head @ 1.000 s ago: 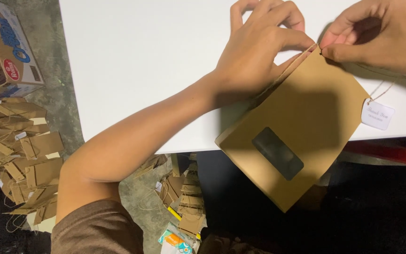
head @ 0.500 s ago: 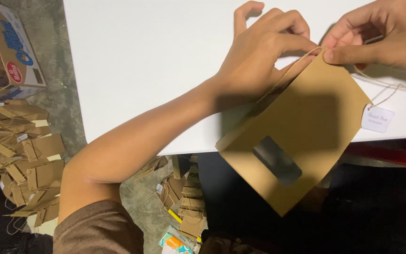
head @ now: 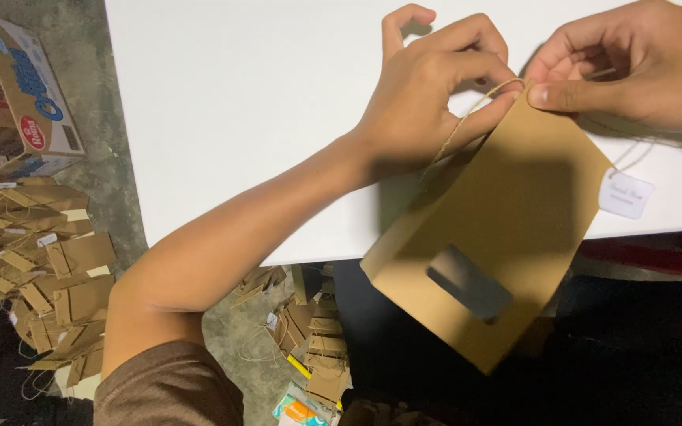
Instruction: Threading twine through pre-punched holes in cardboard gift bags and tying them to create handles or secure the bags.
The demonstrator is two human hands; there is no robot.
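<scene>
A brown paper bag (head: pixel 499 237) with a small clear window hangs over the near edge of the white table (head: pixel 238 118). My left hand (head: pixel 436 91) pinches the bag's top edge and a loop of twine (head: pixel 467 110). My right hand (head: pixel 633 67) grips the same top edge just to the right, with the twine's other end in its fingers. A small white tag (head: pixel 625 193) dangles on the string at the bag's right side.
On the floor to the left lies a pile of several flat brown bags (head: pixel 33 268). A printed cardboard box (head: pixel 17 95) stands beside them. More folded bags (head: pixel 309 323) and a colourful packet (head: pixel 301 410) lie under the table's edge.
Both hands have shifted slightly with the bag's top edge. The twine loop now stands out more between the left fingers, and the bag has tilted a little.
</scene>
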